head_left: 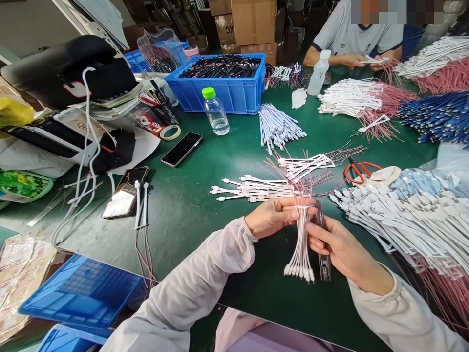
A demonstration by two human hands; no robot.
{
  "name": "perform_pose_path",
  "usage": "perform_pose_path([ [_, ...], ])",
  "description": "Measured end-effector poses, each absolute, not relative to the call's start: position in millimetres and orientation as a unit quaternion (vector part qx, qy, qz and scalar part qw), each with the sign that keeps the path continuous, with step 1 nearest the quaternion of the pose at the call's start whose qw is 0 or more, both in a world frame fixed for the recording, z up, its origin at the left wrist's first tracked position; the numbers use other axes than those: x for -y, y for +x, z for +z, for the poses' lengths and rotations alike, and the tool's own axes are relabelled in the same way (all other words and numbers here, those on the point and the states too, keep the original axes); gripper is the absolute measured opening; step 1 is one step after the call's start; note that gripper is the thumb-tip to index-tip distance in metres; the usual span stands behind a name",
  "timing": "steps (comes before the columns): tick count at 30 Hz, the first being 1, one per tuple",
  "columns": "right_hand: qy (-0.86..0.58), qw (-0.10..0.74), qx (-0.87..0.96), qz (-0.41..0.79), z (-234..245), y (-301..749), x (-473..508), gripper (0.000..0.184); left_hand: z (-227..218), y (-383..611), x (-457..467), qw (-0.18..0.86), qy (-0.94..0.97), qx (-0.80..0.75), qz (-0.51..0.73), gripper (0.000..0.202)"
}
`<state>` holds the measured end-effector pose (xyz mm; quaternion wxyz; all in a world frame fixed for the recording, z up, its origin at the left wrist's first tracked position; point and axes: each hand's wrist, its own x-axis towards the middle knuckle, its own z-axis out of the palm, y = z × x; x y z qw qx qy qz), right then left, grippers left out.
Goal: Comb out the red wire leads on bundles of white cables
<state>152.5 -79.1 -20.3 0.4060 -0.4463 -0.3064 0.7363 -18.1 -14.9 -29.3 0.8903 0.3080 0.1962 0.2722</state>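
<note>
Between the thumb and fingers of my left hand is a bunch of short white cables. Their connector ends hang down and fan out, while thin pink wires stick up above my fingers. My right hand is closed around a long, narrow dark tool, held upright just right of the bunch; its exact kind I cannot make out. The right thumb and fingertips are at the cables' right side. Behind my hands, loose white cables lie on the green table, with another small bundle of them farther back.
To the right are a large white cable pile and red-handled scissors. Farther back stand a blue crate, a green-capped bottle and a white bottle. Phones lie at left. Across the table a person handles cables.
</note>
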Motion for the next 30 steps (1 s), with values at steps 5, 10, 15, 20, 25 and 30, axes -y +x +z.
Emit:
perform_pose_path([
  [5,-0.452,0.420,0.274,0.738,-20.8,150.6,76.7,0.032,-28.7,-18.5,14.3,0.880,0.332,-0.198,0.276,0.038],
  [10,-0.469,0.401,0.285,0.733,-23.4,149.7,76.9,0.033,-29.8,-17.2,12.9,0.816,0.417,-0.263,0.301,0.036],
  [15,-0.505,0.356,0.313,0.721,-26.5,145.8,81.8,0.034,-29.2,-18.8,7.8,0.795,0.452,-0.248,0.320,0.037],
  [20,-0.518,0.315,0.330,0.723,-27.0,141.4,87.7,0.036,-21.1,-30.0,-3.6,0.770,0.451,-0.242,0.381,0.034],
  [25,-0.526,0.273,0.348,0.727,-27.6,138.5,91.4,0.039,-9.4,-44.5,-12.4,0.744,0.441,-0.245,0.439,0.029],
  [30,-0.532,0.254,0.358,0.724,-27.5,134.2,90.9,0.044,-4.3,-51.9,-15.1,0.730,0.412,-0.249,0.484,0.028],
])
